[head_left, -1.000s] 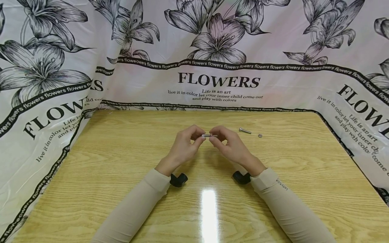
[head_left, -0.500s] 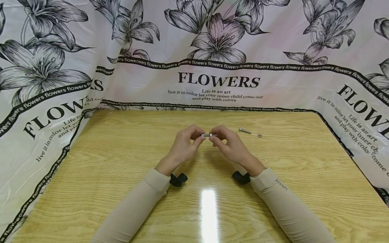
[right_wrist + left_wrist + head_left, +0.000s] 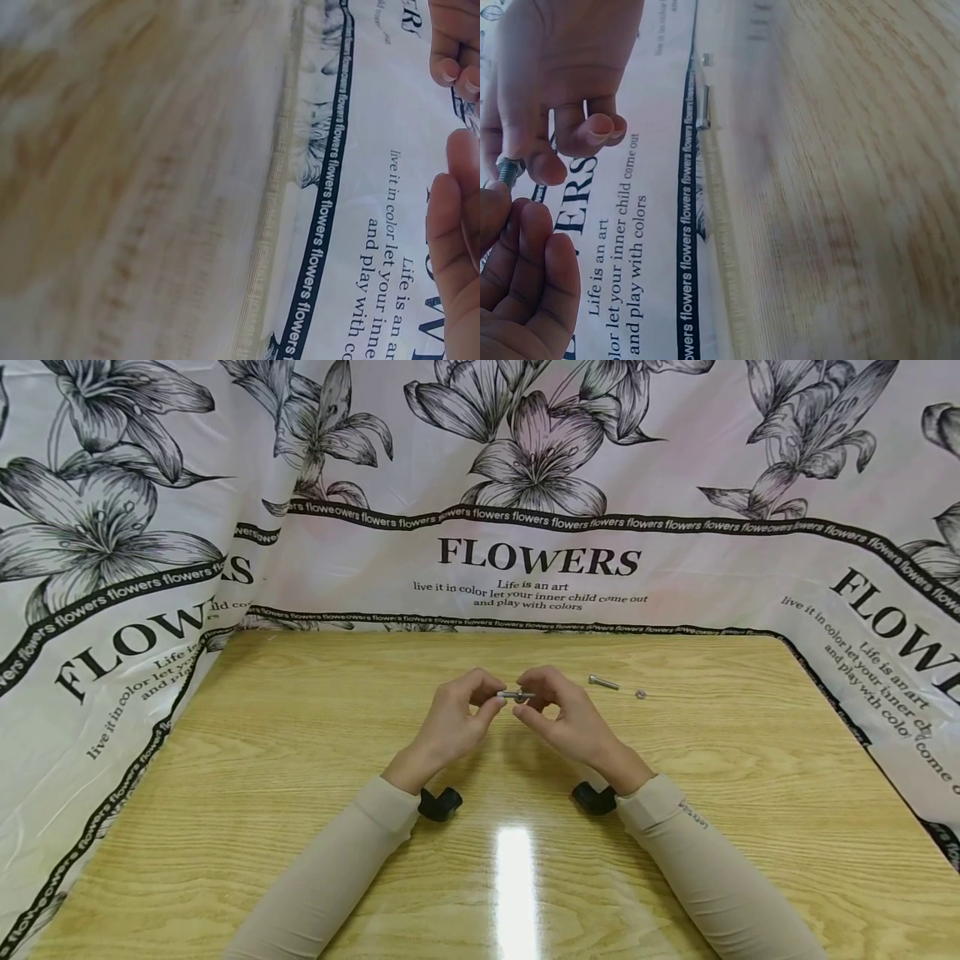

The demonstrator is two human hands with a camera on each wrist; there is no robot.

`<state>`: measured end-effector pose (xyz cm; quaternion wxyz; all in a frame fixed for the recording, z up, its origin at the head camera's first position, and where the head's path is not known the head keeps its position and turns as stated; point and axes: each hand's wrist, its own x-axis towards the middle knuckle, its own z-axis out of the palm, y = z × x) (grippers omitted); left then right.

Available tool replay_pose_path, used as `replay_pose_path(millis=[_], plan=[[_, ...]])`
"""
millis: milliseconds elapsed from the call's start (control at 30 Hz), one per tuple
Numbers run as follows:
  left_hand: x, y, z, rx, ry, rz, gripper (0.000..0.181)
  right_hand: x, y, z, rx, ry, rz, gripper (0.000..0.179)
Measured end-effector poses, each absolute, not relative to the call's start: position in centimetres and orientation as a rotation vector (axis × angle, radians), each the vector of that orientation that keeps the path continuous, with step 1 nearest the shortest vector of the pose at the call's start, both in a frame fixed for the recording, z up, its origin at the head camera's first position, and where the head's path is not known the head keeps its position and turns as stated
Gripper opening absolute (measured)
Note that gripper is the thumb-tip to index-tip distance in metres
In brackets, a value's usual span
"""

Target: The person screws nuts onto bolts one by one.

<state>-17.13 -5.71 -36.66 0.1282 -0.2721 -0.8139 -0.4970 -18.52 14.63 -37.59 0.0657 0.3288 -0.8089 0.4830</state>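
My left hand [image 3: 456,717] pinches the head end of a small metal bolt [image 3: 509,694] between thumb and index finger, holding it level above the table. A hex nut [image 3: 520,697] sits on the bolt's shank. My right hand [image 3: 567,720] is around the bolt's free end, thumb and index finger spread apart with the nut showing between them. In the left wrist view the bolt [image 3: 507,174] stands out from the left fingers [image 3: 536,232], and a right finger lies at the nut. The right wrist view shows only parts of both hands; bolt and nut are hidden there.
A second bolt [image 3: 603,682] and a loose nut [image 3: 641,694] lie on the wooden table [image 3: 337,693], beyond my right hand. A flower-printed cloth [image 3: 540,585] hangs around the back and sides. Black wrist pieces [image 3: 441,805] sit under both wrists.
The right thumb and index finger, earlier closed on the nut, have spread apart, leaving the nut more exposed. The left hand and the bolt stay in place.
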Motion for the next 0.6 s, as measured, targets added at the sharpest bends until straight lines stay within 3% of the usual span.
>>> replay_pose_path(millis=[300, 600], plan=[[-17.08, -5.68, -36.51, -0.782, -2.376, -1.452, 0.009, -18.77, 14.58, -37.77, 1.040, -2.393, 1.423, 0.010], [-17.05, -5.66, -36.53, -0.780, -2.383, -1.457, 0.008, -18.71, 14.61, -37.67, 0.971, -2.502, 1.440, 0.019]])
